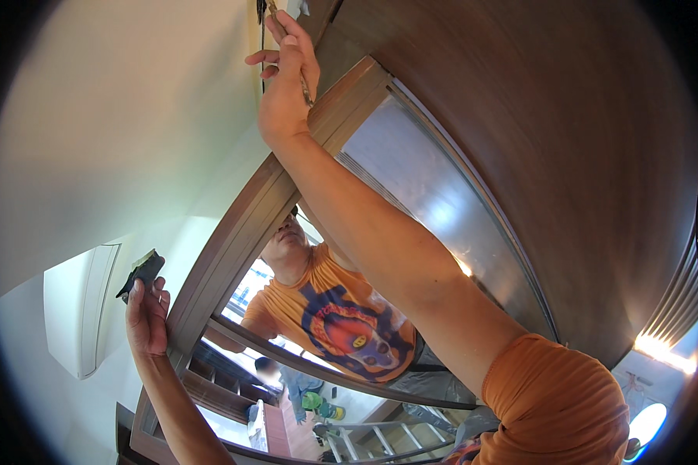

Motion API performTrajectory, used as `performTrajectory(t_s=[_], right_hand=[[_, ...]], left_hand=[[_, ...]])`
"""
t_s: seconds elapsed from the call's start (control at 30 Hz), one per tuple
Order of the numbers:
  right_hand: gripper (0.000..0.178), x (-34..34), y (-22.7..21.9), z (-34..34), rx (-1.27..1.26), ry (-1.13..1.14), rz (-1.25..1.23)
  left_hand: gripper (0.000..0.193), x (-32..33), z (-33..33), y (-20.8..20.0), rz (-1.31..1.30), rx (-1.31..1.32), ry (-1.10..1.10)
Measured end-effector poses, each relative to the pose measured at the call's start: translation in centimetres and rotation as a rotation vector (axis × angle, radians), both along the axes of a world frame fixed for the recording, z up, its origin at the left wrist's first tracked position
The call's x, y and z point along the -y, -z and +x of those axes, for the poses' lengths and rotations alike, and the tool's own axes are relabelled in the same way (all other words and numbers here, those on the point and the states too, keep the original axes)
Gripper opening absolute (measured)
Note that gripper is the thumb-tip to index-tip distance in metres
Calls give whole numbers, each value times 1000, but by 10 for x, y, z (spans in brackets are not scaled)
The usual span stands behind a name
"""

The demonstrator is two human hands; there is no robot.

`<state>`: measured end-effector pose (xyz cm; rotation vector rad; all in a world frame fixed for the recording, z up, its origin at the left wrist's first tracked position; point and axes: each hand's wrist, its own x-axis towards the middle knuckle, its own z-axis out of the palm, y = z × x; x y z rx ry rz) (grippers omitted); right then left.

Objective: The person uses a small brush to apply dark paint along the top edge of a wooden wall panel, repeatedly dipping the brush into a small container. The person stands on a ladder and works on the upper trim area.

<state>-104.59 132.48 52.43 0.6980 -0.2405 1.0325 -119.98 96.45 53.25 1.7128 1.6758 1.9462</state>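
High at the top, my right hand [288, 85] closes round a slim brown stick [307, 91], a fine paintbrush by its shape. Its upper end reaches a narrow dark gap between the pale wall and the brown wooden panel; the tip is cut off by the picture's edge. Lower left, my left hand [149, 314] pinches a small dark pad [143, 270] with a yellow-green edge, like a folded cloth or sponge. That hand is beside the wooden frame [233, 221] of a mirrored panel, and my right forearm crosses in front of it.
A broad dark wooden panel [551, 147] fills the right. The mirror [411, 167] reflects my orange shirt, a ladder [380, 440], green containers and another person. A white wall unit [77, 310] hangs at left. A lit strip [667, 355] glows at lower right.
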Motion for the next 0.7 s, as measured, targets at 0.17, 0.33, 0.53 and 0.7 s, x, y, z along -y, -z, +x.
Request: performTrajectory(t_s=[0.17, 0.33, 0.53, 0.7], right_hand=[[47, 3, 0, -1, 41, -17, -23], [51, 6, 0, 6, 45, -18, 1], [52, 14, -5, 25, 0, 86, -6], [51, 15, -5, 28, -13, 111, -4]], left_hand=[[47, 1, -1, 0, 2, 2, -3], [47, 2, -1, 0, -2, -3, 6], [46, 2, -1, 0, 8, 9, 6], [46, 3, -2, 0, 6, 10, 8]])
